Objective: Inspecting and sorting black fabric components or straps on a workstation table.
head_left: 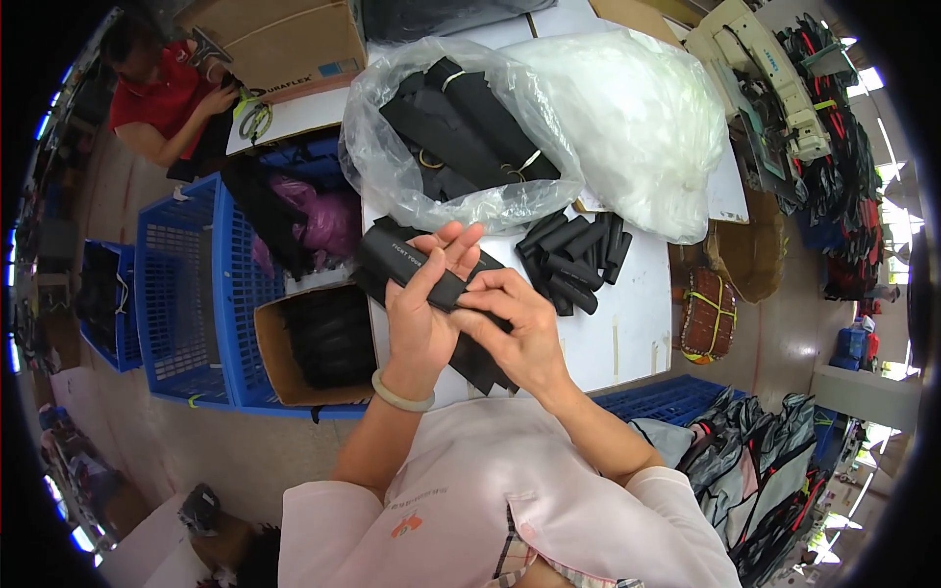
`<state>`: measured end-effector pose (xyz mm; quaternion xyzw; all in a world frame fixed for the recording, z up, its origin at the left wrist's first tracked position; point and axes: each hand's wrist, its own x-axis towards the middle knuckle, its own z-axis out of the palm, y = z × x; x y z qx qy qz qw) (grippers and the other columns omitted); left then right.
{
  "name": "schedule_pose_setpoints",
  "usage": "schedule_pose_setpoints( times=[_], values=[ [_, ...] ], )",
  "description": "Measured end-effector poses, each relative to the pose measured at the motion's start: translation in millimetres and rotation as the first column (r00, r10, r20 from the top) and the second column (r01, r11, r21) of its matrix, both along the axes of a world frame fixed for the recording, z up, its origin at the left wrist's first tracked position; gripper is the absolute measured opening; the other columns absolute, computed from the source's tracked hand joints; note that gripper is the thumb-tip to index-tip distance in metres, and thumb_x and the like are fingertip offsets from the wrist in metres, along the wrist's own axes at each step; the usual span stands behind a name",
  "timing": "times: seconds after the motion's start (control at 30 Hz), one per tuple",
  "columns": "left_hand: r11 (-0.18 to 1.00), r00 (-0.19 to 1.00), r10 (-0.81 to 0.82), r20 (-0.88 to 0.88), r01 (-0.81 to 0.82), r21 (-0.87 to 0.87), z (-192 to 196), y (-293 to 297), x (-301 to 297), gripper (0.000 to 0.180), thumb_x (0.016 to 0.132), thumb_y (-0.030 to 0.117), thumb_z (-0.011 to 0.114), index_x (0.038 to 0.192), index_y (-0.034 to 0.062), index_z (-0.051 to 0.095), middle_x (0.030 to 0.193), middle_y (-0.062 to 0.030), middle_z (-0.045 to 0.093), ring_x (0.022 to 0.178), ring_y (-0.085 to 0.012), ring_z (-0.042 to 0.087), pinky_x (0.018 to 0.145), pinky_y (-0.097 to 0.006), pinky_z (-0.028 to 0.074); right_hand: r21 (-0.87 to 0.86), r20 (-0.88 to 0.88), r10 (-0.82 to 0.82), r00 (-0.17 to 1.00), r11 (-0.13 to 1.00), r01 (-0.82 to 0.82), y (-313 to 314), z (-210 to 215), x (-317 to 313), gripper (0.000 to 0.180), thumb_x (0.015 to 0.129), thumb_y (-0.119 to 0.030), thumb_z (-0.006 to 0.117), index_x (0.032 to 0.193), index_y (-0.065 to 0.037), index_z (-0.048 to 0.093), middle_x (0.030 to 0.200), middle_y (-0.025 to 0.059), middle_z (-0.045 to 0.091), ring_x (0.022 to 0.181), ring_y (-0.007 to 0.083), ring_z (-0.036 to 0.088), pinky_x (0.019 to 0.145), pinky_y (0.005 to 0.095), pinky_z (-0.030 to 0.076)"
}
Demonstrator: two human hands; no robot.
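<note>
My left hand (423, 294) wraps around a black fabric roll (407, 267), my right hand (515, 328) pinching its end, just in front of the pile of rolls (578, 257) on the white surface (618, 333).

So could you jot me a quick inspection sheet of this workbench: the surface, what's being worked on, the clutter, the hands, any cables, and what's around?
Surface: white table, bare at its right side.
Job's things: black fabric strip held above the table, partly rolled.
Clutter: pile of rolled black strips; clear bag of flat black strips; bundle of empty clear plastic bags.
Hands: left hand wraps the roll; right hand grips the strip's lower end.
Cables: nothing seen.
Surroundings: blue crates and a cardboard box of black pieces on the left; sewing machine top right; another person in a red top top left.
</note>
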<state>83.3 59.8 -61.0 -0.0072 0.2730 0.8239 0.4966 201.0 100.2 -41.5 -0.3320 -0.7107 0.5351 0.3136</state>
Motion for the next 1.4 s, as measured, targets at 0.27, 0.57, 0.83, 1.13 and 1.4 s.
schedule_pose_setpoints(
  times=[0.27, 0.57, 0.83, 1.13, 1.4],
  values=[
    [0.996, 0.978, -0.091, 0.188, 0.085, 0.035, -21, 5, 7, 0.021, 0.089, 0.006, 0.058, 0.109, 0.0106, 0.054, 0.098, -0.0104, 0.062, 0.082, -0.0188, 0.062, 0.073, -0.032, 0.050, 0.225, 0.466, 0.265, 0.844, 0.887, -0.402, 15, -18, -5, 0.023, 0.064, -0.005, 0.067, 0.086, -0.002, 0.063, 0.110, 0.0178, 0.050, 0.071, 0.0381, 0.061, 0.057, 0.0456, 0.050],
    [0.984, 0.970, -0.174, 0.172, 0.163, 0.076, -5, 12, 13, 0.026, 0.089, 0.008, 0.058, 0.114, 0.0074, 0.051, 0.094, -0.0138, 0.064, 0.077, -0.0240, 0.064, 0.073, -0.037, 0.051, 0.217, 0.535, 0.227, 0.814, 0.894, -0.391, 16, -10, 7, 0.030, 0.065, -0.005, 0.065, 0.094, -0.003, 0.058, 0.083, 0.0201, 0.058, 0.071, 0.0405, 0.059, 0.058, 0.0457, 0.047],
    [0.960, 0.967, -0.220, 0.131, 0.191, 0.205, -2, 22, -7, 0.019, 0.090, 0.011, 0.057, 0.108, 0.0043, 0.055, 0.072, -0.0066, 0.057, 0.060, -0.0136, 0.051, 0.058, -0.027, 0.043, 0.302, 0.486, 0.155, 0.860, 0.894, -0.332, 3, 2, 28, 0.041, 0.071, -0.013, 0.070, 0.110, -0.011, 0.058, 0.104, 0.0174, 0.053, 0.077, 0.0365, 0.061, 0.061, 0.0405, 0.051],
    [0.890, 0.920, -0.368, -0.139, 0.391, 0.236, 17, 9, 14, 0.019, 0.090, 0.012, 0.057, 0.104, -0.0013, 0.060, 0.067, -0.0058, 0.057, 0.057, -0.0100, 0.053, 0.054, -0.024, 0.044, 0.579, 0.128, 0.188, 0.974, 0.783, -0.227, 14, -6, 45, 0.039, 0.067, -0.009, 0.074, 0.104, -0.007, 0.065, 0.112, 0.0162, 0.055, 0.094, 0.0321, 0.058, 0.076, 0.0395, 0.050],
    [0.737, 0.538, -0.588, -0.604, 0.664, -0.126, 21, -8, 21, 0.020, 0.090, 0.016, 0.057, 0.104, 0.0033, 0.064, 0.067, -0.0024, 0.057, 0.053, -0.0057, 0.048, 0.051, -0.021, 0.040, 0.056, -0.161, 0.207, 0.965, 0.978, -0.201, 57, 81, 32, 0.035, 0.074, -0.004, 0.065, 0.109, 0.001, 0.064, 0.095, 0.0137, 0.060, 0.090, 0.0205, 0.056, 0.077, 0.0303, 0.047]
  ],
)
